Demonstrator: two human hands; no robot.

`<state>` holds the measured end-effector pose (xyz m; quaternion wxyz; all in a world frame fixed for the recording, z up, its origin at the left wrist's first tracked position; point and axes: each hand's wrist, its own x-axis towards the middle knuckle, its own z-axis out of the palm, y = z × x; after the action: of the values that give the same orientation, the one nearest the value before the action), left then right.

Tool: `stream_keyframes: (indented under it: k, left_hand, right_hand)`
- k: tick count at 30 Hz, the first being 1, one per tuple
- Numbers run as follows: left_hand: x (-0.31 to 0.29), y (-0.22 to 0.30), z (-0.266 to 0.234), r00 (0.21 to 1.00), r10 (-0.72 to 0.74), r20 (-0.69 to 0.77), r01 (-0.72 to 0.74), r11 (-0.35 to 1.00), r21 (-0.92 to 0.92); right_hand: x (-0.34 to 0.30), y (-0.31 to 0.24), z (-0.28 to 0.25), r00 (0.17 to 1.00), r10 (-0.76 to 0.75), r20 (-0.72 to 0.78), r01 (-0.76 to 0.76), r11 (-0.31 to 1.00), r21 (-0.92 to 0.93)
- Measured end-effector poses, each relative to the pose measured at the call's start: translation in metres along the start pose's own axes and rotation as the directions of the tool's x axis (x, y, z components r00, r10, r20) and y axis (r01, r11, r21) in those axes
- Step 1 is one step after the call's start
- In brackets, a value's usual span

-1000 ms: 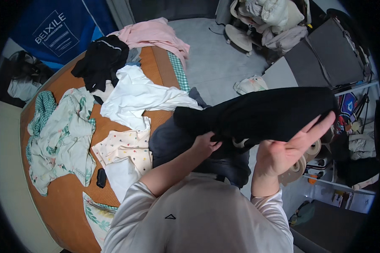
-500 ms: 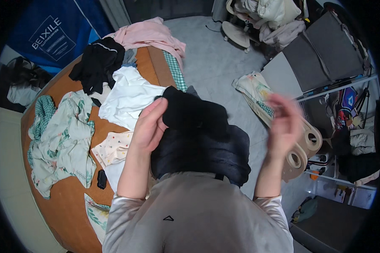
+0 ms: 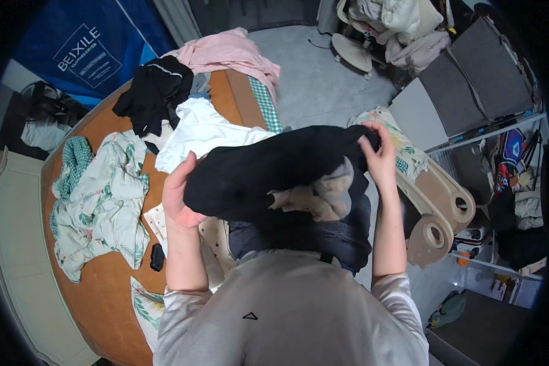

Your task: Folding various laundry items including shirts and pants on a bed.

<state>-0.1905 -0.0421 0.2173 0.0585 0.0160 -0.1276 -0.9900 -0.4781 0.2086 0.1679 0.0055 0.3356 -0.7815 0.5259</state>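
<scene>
A black garment point(image 3: 238, 177), bearing a beige and grey print, is stretched between my two hands above my lap. My left hand point(image 3: 182, 198) grips its left end, thumb uppermost and the other fingers partly behind the fabric. At the upper right corner, my right hand point(image 3: 378, 152) has the cloth pinched between thumb and fingers. Dark trousers point(image 3: 341, 235) on my legs show below it. Just beyond its left part lies a crumpled white garment point(image 3: 204, 128). Pale dotted cloth point(image 3: 157, 222) sits beside my left forearm, partly covered by it.
Brown bedding point(image 3: 113, 299) spreads at left, with floral cloth point(image 3: 107, 207), a small black object point(image 3: 157, 257), a black garment pile point(image 3: 155, 91) and pink cloth point(image 3: 229, 55). At right stand a beige piece with round holes point(image 3: 433, 235) and a grey box point(image 3: 497, 67).
The bunched black garment has been spread wide, its print now showing. My right hand, blurred and apart from it before, has come left and taken its corner. The view has shifted slightly.
</scene>
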Motion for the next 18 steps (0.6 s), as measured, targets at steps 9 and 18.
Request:
stream_keyframes:
  k: [9,18]
  left_hand:
    - [0.043,-0.108,0.058,0.982,-0.156,0.106,-0.111,-0.024,0.993]
    - [0.03,-0.139,0.003,0.843,-0.535,0.059,0.402,0.699,0.591]
  right_hand:
    - [-0.071,-0.144,0.045,0.623,0.492,0.608,-0.779,0.318,0.541]
    - [-0.087,-0.111,0.068,0.707,0.397,0.586,-0.699,0.521,0.49]
